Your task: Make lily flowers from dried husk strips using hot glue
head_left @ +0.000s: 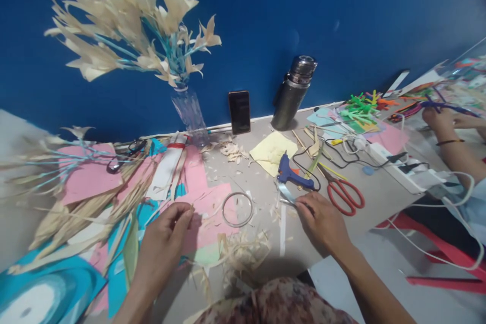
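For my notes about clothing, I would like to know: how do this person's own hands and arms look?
The left hand and the right hand wear no gloves. The visible forearms have no sleeves, watch or bracelet. No ring is clearly visible.

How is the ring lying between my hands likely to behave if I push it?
The ring lies flat, so it would probably slide rather than roll. Its thin, shiny band suggests it's light and fairly stiff, though I can't tell the material. Part of it overlaps the pink paper, which might shift along with it.
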`<state>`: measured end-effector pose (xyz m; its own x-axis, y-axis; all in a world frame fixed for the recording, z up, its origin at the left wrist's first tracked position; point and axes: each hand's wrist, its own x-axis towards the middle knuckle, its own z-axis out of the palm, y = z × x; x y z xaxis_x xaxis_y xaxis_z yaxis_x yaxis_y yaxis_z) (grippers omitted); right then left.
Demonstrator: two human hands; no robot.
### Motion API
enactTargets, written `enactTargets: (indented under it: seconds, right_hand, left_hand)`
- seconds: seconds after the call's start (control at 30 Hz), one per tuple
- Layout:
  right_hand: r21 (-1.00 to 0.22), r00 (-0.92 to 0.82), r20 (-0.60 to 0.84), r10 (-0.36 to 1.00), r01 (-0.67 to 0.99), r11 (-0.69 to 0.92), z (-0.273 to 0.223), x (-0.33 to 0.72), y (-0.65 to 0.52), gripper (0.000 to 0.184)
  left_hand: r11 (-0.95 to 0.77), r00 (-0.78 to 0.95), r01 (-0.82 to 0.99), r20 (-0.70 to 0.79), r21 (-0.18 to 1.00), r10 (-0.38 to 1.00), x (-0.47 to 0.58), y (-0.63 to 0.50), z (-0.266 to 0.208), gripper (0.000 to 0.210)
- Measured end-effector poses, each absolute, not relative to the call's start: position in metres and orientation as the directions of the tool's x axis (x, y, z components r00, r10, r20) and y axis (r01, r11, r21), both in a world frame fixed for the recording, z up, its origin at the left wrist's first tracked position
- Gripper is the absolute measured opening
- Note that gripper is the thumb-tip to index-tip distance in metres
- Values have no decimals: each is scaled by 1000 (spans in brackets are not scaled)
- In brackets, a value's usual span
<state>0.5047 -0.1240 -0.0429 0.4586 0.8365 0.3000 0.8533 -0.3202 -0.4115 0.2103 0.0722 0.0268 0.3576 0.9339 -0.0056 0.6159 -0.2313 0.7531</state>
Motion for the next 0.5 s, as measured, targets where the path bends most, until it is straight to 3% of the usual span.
enactTargets:
  seconds: [0.13,0.3,0.5]
  right_hand:
    - [-434,386,309,869,871,-232,-42,501,-131,25]
    - [-424,272,193,943,889,-169,-38,502,-137,25]
    - [-466,279,157,947,867,-178,-32,502,-142,26]
  left_hand:
    - [-263,368,627,19,733,930,211,75,31,30]
    - [-232,401,627,-53,744,915,211,74,28,32]
    - [-130,371,626,-147,769,917,202,67,9,33]
